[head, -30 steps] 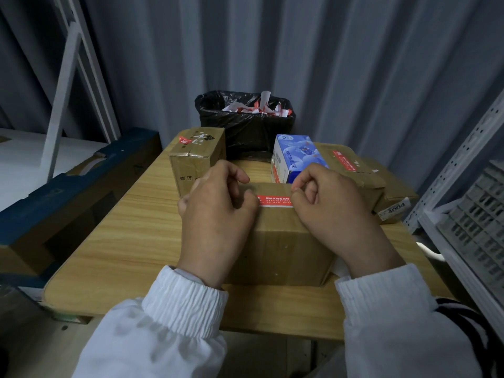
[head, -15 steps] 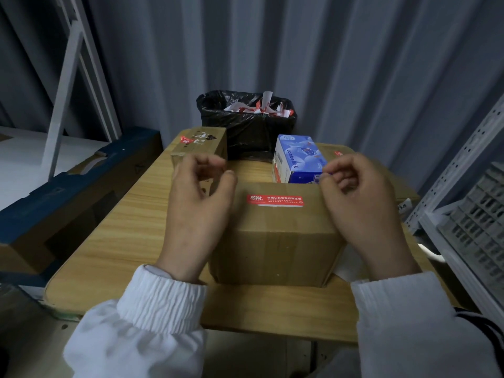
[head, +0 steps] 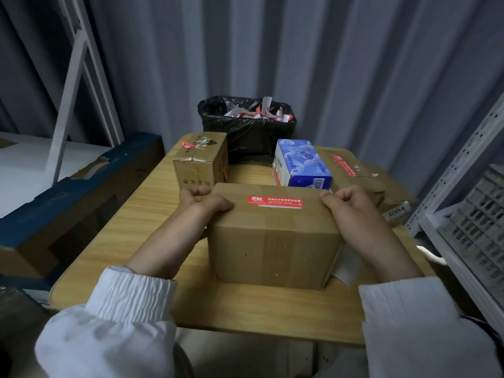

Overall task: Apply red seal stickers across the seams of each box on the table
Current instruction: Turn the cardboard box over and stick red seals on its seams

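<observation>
A second ago both hands were pressing the red seal sticker (head: 275, 201) down on top of the cardboard box (head: 275, 241); half a second ago they had lifted and parted. Now I see them down on the box's two sides, and the sticker lies flat across the taped centre seam near the far edge. I judge this seam is sealed and the box is about to be turned or moved aside. The left hand (head: 203, 203) wraps the far left top edge, thumb on the top face and fingers curled over the side, its grip closed on the cardboard. The right hand (head: 351, 211) mirrors it at the far right corner, knuckles up and fingers curled on that edge. Both forearms reach forward along the box's flanks. The box sits on the table (head: 245, 304), in front of a small brown box (head: 201, 162), a blue tissue pack (head: 301, 165) and a flat carton (head: 354, 170), which already carry red stickers.
</observation>
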